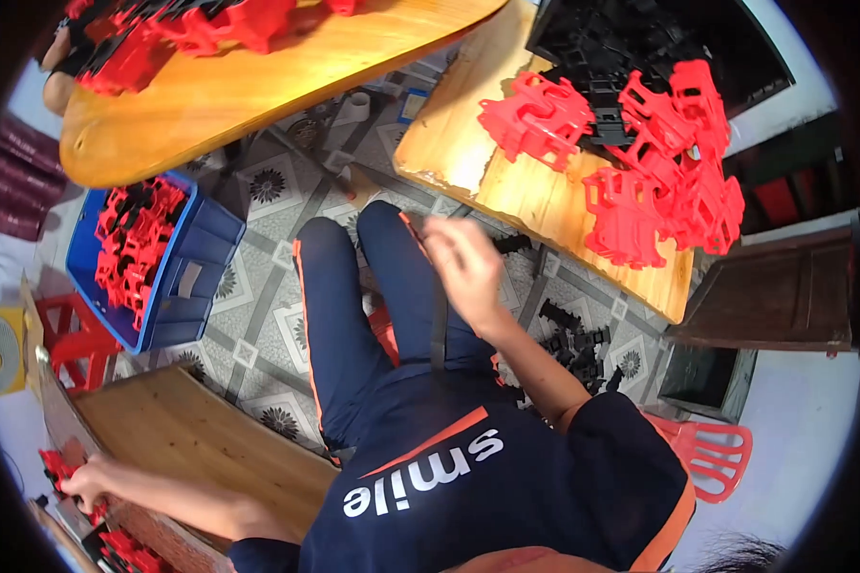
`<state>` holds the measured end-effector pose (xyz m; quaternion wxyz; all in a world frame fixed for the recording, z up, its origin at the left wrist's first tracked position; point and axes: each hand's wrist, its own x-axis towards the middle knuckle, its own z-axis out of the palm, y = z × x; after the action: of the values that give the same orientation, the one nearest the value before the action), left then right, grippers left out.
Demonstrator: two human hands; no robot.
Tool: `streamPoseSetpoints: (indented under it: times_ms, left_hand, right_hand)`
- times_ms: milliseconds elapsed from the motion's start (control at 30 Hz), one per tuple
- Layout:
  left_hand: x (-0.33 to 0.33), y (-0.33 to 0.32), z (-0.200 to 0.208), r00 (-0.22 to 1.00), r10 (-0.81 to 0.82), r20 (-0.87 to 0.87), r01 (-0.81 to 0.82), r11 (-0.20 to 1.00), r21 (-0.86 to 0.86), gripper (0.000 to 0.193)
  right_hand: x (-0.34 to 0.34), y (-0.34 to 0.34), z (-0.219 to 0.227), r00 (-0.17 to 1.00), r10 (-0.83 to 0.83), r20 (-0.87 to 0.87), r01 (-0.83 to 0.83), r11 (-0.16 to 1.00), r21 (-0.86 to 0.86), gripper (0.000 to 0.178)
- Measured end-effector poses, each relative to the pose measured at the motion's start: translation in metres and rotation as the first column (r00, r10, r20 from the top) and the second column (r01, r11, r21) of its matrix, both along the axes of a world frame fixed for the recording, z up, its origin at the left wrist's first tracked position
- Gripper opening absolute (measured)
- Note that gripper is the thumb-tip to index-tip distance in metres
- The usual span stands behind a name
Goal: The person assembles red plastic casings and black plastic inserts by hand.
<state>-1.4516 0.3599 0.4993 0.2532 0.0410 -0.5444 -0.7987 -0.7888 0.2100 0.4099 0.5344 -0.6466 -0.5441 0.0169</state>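
Presently, the left hand [88, 480] is out at 8 o'clock, arm extended, fingers bent against a red-and-black part [55, 467]; whether they grip it or only touch it, cannot tell. More red parts [132, 552] lie just below that hand, toward 7 o'clock, beside a wooden board.

Right hand [462, 265]: near the dial's centre, above the right thigh, half open, fingers loosely bent and blurred; nothing seen in it, underside hidden.

Surroundings, clockwise. At 2 o'clock, a pale wooden bench [440, 143] bears a heap of red frames [655, 177], with one red cluster [537, 116] slightly apart at 1 o'clock. Black parts [607, 48] are piled behind them, in front of a dark flat panel [760, 57]. Between 3 and 4 o'clock, black pieces [583, 349] lie scattered on the patterned tile floor [631, 361]. Red plastic chair [721, 458] at 4 o'clock. Blue bin [201, 258] at 9 o'clock, loaded with red and black parts [134, 253]; red stool [72, 334] just below it. At 11 o'clock, a second bench [258, 105] carries further red and black pieces [201, 33].
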Motion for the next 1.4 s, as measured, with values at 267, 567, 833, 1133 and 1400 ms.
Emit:
streamPoseSetpoints:
  times_ms: [267,567,833,1133,1400]
  left_hand:
    - [0.528,-0.043,-0.070,-0.350,-0.937,-0.011,0.730,-0.265,-0.630,0.049]
    - [0.730,0.009,-0.105,-0.792,-0.587,-0.167,0.299,-0.135,-0.944,0.058]
    - [0.733,0.023,-0.101,-0.793,-0.586,-0.166,0.338,-0.197,-0.920,0.054]
    - [0.705,0.017,-0.096,-0.609,-0.792,-0.051,0.466,-0.305,-0.831,0.052]
    - [0.706,0.015,-0.055,-0.832,-0.555,0.011,0.521,-0.787,-0.329,0.053]
  right_hand:
    - [0.192,0.016,-0.004,0.655,-0.602,0.456,0.626,0.771,0.119,0.043]
    - [0.211,0.006,-0.019,0.896,-0.389,-0.215,0.405,0.913,0.036,0.034]
    - [0.185,-0.001,-0.006,0.713,-0.651,0.260,0.587,0.757,0.285,0.028]
    - [0.204,-0.036,0.054,0.750,-0.315,-0.582,0.505,0.841,0.195,0.027]
    - [0.203,-0.084,0.069,0.499,0.286,-0.818,0.041,0.935,0.352,0.028]
